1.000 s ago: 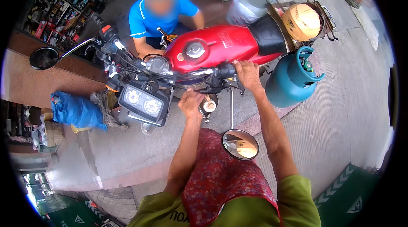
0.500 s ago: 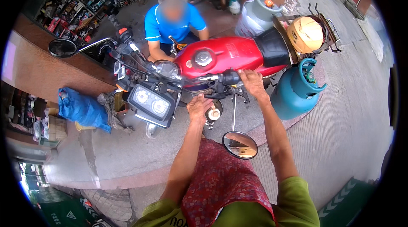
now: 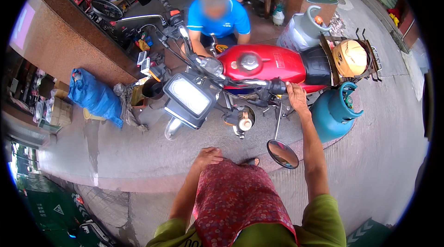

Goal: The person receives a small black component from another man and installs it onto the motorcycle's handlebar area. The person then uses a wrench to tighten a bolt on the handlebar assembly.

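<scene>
A red motorcycle (image 3: 266, 65) stands crosswise before me, its headlight (image 3: 188, 94) to the left. My right hand (image 3: 297, 96) is closed at the end of the near black handlebar grip (image 3: 276, 86). A round mirror (image 3: 282, 154) on a thin stalk juts out from that handlebar towards me. My left hand (image 3: 208, 157) is off the motorcycle, beside the top of my red patterned apron (image 3: 240, 196). Its fingers are curled together, with nothing seen in them. Across the motorcycle, a person in a blue shirt (image 3: 218, 18) is low down, their hands mostly hidden behind it.
A teal gas cylinder (image 3: 330, 112) stands right of my right hand; a grey one (image 3: 303, 29) is beyond the seat. On the rear rack sits a yellow helmet (image 3: 350, 58). A blue sack (image 3: 96, 99) leans by the pillar at left. Another person sits at the back.
My left hand has come off the handlebar lever and drawn back to my apron. My right hand stays at the grip. The handlebar and headlight have turned, and the view has shifted.
</scene>
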`<action>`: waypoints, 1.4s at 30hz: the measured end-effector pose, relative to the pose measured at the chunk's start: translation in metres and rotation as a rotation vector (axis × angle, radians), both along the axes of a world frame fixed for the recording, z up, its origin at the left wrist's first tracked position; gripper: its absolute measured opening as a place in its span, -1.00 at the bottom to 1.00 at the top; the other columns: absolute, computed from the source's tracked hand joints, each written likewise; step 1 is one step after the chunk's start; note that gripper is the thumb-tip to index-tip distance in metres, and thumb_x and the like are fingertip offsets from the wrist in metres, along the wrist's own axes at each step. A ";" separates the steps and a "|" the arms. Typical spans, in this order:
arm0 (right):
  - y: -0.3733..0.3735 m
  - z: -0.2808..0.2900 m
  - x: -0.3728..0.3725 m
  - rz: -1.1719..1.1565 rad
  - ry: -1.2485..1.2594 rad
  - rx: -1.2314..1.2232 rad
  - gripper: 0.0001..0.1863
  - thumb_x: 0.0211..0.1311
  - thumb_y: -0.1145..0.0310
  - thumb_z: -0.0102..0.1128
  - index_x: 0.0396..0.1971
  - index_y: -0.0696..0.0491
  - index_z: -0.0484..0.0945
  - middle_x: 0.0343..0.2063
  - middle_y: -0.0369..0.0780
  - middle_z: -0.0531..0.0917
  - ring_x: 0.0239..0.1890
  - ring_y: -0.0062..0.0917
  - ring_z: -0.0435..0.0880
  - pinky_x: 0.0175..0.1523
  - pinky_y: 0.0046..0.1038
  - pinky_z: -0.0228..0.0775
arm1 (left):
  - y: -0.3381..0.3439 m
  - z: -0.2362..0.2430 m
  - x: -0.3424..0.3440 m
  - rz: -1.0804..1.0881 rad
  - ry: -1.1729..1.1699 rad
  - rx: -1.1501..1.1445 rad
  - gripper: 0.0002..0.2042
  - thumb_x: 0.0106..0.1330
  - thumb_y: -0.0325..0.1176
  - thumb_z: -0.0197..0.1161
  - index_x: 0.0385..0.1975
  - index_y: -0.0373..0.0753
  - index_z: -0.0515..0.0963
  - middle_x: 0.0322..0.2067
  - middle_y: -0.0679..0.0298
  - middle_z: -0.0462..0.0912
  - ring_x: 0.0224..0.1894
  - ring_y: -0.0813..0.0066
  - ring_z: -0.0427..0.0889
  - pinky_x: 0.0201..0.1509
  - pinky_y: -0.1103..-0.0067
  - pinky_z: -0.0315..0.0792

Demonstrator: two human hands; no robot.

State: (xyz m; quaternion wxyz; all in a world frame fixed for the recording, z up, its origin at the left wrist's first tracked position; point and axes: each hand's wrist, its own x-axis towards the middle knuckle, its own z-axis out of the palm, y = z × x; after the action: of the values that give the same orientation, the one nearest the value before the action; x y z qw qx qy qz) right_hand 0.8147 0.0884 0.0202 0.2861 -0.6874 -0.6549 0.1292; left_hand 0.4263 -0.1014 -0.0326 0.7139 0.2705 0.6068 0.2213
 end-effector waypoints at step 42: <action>0.023 0.036 0.044 0.205 -0.123 -0.434 -0.39 0.26 0.02 -0.13 0.24 0.01 0.13 0.09 -0.13 0.36 0.03 -0.21 0.39 -0.01 -0.25 0.36 | -0.119 -0.054 -0.199 0.057 0.786 0.271 -0.77 0.11 -0.23 0.19 -0.42 -0.27 0.63 -0.38 0.05 0.64 -0.31 0.09 0.64 -0.21 0.35 0.49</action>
State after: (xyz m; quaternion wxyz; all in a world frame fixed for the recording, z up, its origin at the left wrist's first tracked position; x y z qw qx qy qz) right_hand 0.8584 0.1115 0.0565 0.0768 -0.6691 -0.6944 0.2532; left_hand 0.2275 -0.2208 -0.0869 0.3794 0.4090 0.8058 0.1988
